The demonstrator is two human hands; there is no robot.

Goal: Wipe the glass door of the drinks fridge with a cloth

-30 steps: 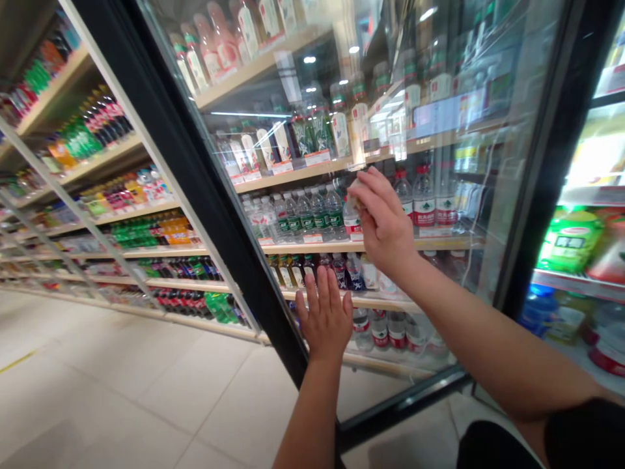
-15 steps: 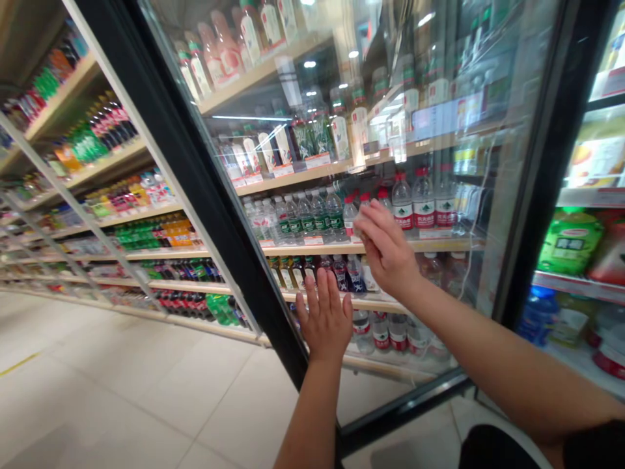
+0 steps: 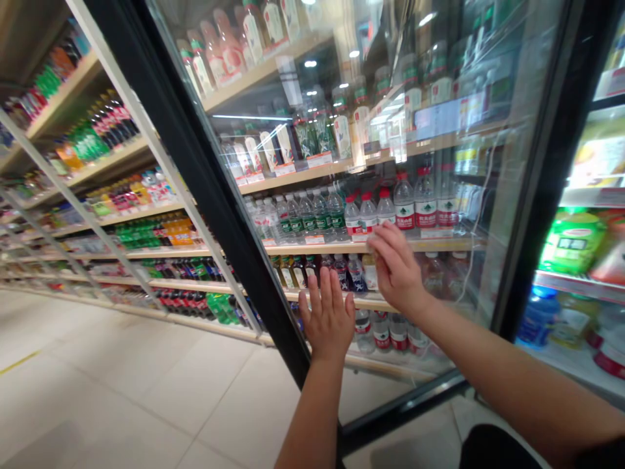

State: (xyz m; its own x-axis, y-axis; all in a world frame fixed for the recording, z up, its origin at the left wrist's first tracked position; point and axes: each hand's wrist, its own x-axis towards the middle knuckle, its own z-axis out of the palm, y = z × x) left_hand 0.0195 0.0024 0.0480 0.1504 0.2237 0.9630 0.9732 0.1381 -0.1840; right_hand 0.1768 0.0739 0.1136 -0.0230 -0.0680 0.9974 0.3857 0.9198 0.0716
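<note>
A glass door [image 3: 312,140] in a black frame stands angled in front of me. My left hand [image 3: 328,316] lies flat against the lower part of its glass, fingers stretched up and slightly apart, holding nothing. Higher and to the right, my right hand [image 3: 398,270] is at the glass with fingers bent and pressed together. Whatever may be under those fingers is hidden from view. Beyond the glass, just above my right hand, stand red-capped water bottles [image 3: 403,202]. Dark-labelled bottles [image 3: 355,273] show between the two hands.
Long shelves of drinks [image 3: 141,189] run along the left over a pale tiled floor [image 3: 195,384]. The black door frame [image 3: 219,215] slants down beside my left hand. To the right, a lit cooler holds a green pouch [image 3: 571,241] and a blue container [image 3: 537,316].
My right hand has slid down and a little to the right over the glass, uncovering the red-capped bottles. My left hand stays almost in the same place.
</note>
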